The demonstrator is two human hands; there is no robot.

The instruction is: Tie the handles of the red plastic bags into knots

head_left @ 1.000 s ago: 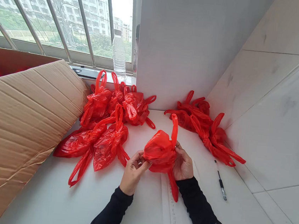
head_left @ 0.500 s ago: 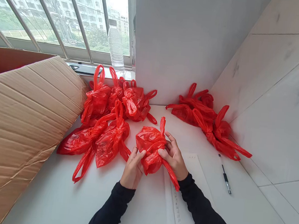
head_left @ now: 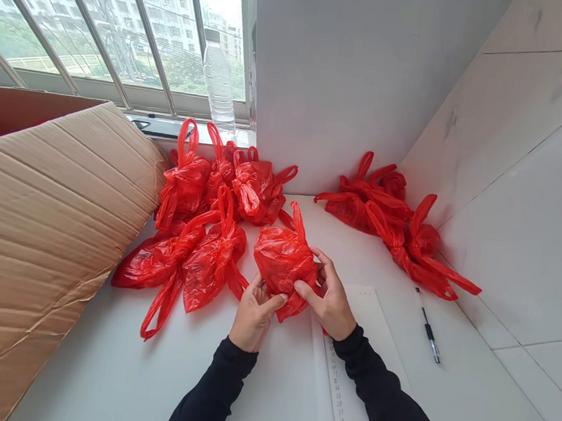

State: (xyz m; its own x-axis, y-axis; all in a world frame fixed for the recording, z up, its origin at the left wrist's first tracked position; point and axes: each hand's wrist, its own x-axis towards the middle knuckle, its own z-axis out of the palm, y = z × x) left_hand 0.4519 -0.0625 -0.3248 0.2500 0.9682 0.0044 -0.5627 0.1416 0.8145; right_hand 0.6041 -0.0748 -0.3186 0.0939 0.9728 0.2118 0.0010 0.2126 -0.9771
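Observation:
Between my hands, above the white tabletop (head_left: 273,384), is a knotted red plastic bag (head_left: 283,261) with a handle loop standing up. My left hand (head_left: 254,311) grips its lower left, the thumb pressed on the front. My right hand (head_left: 329,299) holds its right side, thumb across the front and fingers behind. A small round dark shape shows through the film near the thumbs; what the bag contains I cannot make out. Several tied red bags (head_left: 212,263) lie just left of my left hand. Under my right wrist lies a sheet of paper (head_left: 358,379) with handwritten marks.
A large cardboard box (head_left: 48,226) with red bags inside stands at the left. Another pile of red bags (head_left: 391,215) lies by the right wall. A black pen (head_left: 429,330) is right of the paper. A clear bottle (head_left: 218,87) stands on the windowsill beside a dark flat object (head_left: 162,128).
The held bag has been turned so that its handle leans left and a smoother side shows. My left thumb has moved rightward onto its front, close to my right thumb.

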